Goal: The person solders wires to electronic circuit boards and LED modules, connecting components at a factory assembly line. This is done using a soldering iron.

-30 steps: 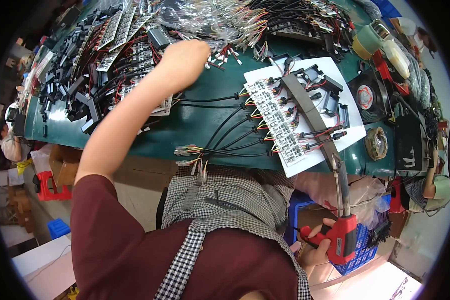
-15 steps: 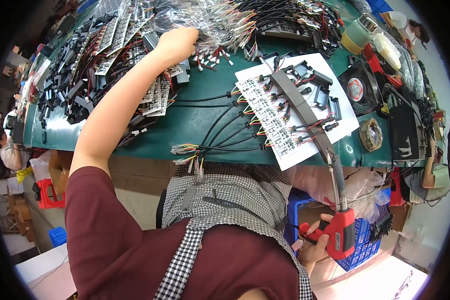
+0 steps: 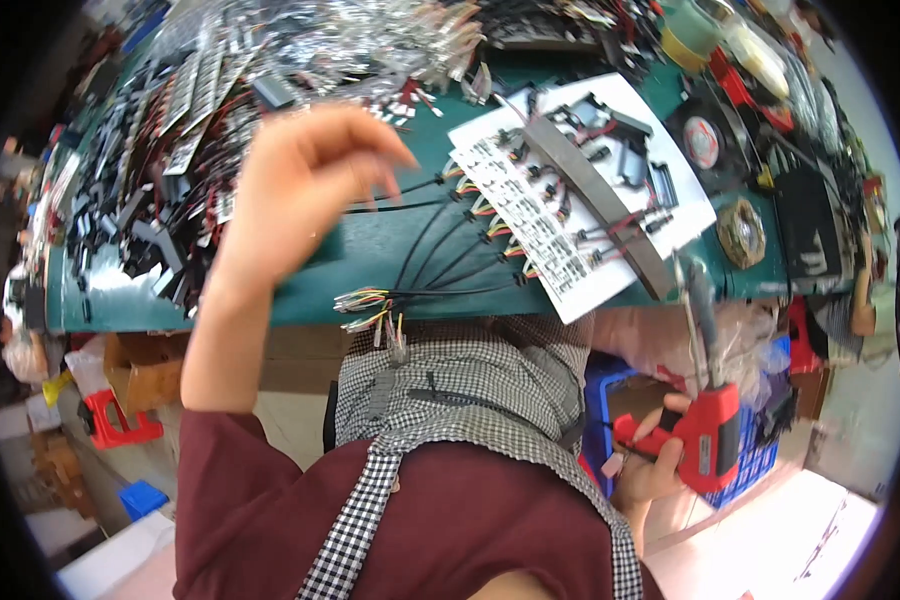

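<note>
My left hand (image 3: pixel 295 190) is raised above the green table (image 3: pixel 310 300), left of the middle. Its fingers are blurred but stand apart from the thumb, with nothing visible between them. At the lower right, my right hand (image 3: pixel 655 465) grips a red and black soldering gun (image 3: pixel 715 440), its long metal tip pointing up toward the table edge. A white sheet (image 3: pixel 690 205) carries a panel of small white circuit boards (image 3: pixel 520 205). Black cables (image 3: pixel 425 245) run left from the panel's edge. Across the sheet lies a dark metal bar (image 3: pixel 595 200), beside small black housings (image 3: pixel 630 160).
Heaps of black housings (image 3: pixel 150 240), board strips (image 3: pixel 195 90) and bagged wires (image 3: pixel 370 45) cover the far and left table. At the right stand a black fan (image 3: pixel 705 145), a tape-like roll (image 3: pixel 740 233) and a black box (image 3: pixel 810 235). Below is a blue crate (image 3: pixel 755 470).
My left hand has drawn back from the wire heap toward me and its fingers have parted. The soldering gun has moved right, and its tip has come away from the metal bar's end.
</note>
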Tool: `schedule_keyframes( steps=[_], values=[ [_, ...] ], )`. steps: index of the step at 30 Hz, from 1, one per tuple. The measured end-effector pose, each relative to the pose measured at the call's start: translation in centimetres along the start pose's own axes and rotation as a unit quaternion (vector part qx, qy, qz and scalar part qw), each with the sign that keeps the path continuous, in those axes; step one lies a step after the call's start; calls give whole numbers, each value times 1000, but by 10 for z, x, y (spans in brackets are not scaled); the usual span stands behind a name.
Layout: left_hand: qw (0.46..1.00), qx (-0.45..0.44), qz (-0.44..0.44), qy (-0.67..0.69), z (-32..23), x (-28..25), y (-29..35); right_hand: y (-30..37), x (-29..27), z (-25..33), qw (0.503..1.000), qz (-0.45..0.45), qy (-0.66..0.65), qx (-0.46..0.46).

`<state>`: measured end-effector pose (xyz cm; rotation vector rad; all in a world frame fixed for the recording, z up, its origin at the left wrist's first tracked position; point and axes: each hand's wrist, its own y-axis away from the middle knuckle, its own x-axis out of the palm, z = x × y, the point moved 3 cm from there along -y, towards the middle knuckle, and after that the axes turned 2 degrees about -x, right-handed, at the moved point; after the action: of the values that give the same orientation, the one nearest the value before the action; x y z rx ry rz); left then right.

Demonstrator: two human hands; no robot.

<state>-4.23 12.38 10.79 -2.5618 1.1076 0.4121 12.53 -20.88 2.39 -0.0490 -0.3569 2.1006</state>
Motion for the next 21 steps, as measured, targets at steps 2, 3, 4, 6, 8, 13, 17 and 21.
schedule_keyframes(
  steps=[2, 3, 4, 6, 8, 13, 17, 21],
  values=[
    [966, -99, 112, 213, -10, 48, 26, -2, 1, -8, 998, 22, -56, 21],
    [937, -142, 162, 274, -12, 65, 38, -5, 10, -8, 998, -42, 53, 17],
    [899, -186, 210, 336, -10, 82, 47, -17, 27, 0, 996, 46, -59, 40],
    [886, -205, 210, 360, 5, 101, 53, -23, 38, -7, 994, 42, -63, 83],
    [861, -245, 228, 383, 22, 119, 56, -31, 47, -3, 990, 76, -109, 49],
    [838, -286, 246, 394, 40, 134, 65, -31, 51, 3, 994, 98, -52, 19],
    [881, -229, 293, 294, 37, 136, 69, -32, 62, 7, 993, 111, -1, 44],
    [863, -183, 307, 357, 4, 152, 62, -27, 76, 5, 990, 124, -28, 65]
  ],
)
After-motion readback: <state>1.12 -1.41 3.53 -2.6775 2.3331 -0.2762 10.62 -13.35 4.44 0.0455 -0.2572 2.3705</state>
